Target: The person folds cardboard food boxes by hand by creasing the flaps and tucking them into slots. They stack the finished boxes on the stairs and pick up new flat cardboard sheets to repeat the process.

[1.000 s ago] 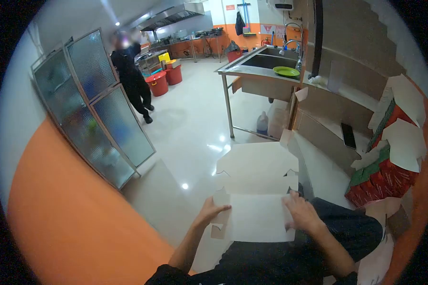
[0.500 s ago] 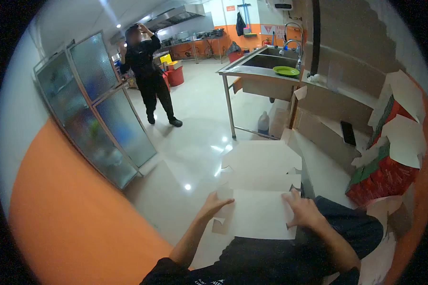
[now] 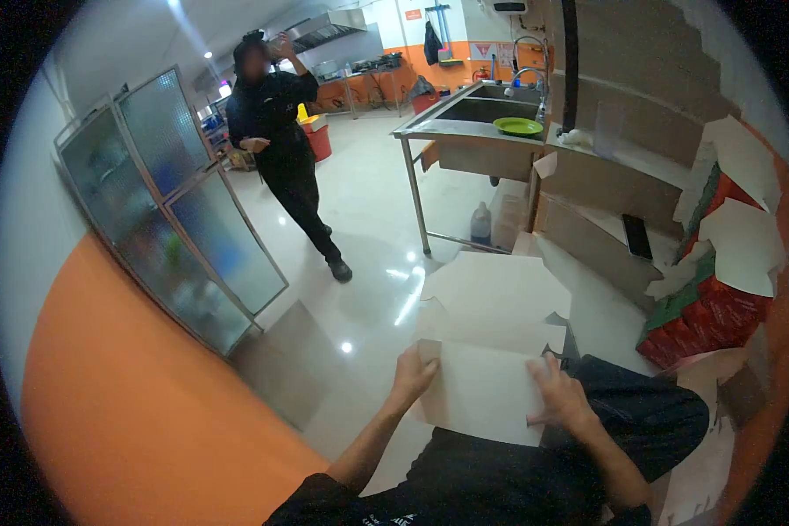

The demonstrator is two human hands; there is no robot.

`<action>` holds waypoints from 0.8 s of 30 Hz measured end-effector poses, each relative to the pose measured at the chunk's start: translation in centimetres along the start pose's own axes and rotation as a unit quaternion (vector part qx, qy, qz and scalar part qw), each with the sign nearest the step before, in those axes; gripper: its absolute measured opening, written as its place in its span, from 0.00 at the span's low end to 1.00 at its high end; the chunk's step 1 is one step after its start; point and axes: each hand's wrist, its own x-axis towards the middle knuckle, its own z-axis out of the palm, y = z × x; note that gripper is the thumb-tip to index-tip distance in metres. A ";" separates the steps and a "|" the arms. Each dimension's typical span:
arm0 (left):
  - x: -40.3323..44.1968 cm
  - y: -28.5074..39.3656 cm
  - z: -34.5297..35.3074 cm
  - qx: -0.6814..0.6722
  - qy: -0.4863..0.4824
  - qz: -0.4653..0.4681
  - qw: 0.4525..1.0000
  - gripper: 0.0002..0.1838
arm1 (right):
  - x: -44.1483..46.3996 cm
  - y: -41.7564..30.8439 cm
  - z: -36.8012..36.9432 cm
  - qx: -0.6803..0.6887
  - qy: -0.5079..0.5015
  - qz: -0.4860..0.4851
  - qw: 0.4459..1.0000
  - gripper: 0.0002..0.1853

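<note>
A partly folded white cardboard box (image 3: 486, 386) rests on my lap, with its lid panel (image 3: 498, 289) spread flat away from me. My left hand (image 3: 416, 375) pinches the left side flap near the far corner, thumb on the inside and fingers behind the board. On the right edge, my right hand (image 3: 559, 394) holds the board, its fingers near the slotted corner and its thumb lower down. Slots and tabs show along the box's right side.
Stacked boxes with red and green sides (image 3: 706, 320) stand on my right, near a phone (image 3: 637, 237) on a ledge. Ahead is a steel sink (image 3: 473, 110) with a green plate (image 3: 518, 127). A person in black (image 3: 280, 131) walks by a glass-panelled partition (image 3: 171, 210).
The left side flap of the box has been turned up, with my left hand now around it. The person in black has stepped closer, lowering one arm.
</note>
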 end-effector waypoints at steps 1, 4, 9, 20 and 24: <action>-0.2 0.5 -0.1 0.034 0.010 0.017 0.999 0.16 | -0.2 -0.3 -0.4 0.026 -0.022 0.008 0.999 0.55; -0.8 -4.2 -0.2 0.182 -0.026 0.080 0.980 0.14 | -1.0 -0.1 1.0 0.005 0.027 -0.048 0.998 0.54; -2.7 -1.2 -5.0 -0.169 -0.093 -0.127 0.973 0.15 | -1.3 -0.7 2.2 0.065 -0.020 -0.080 0.994 0.49; -4.9 -1.2 -6.0 -0.137 0.036 -0.190 0.972 0.19 | -1.6 -3.2 1.4 0.016 0.038 -0.109 0.993 0.50; -5.3 0.2 -5.8 -0.119 0.057 -0.242 0.961 0.25 | -1.8 -3.8 1.1 0.007 0.049 -0.108 0.993 0.49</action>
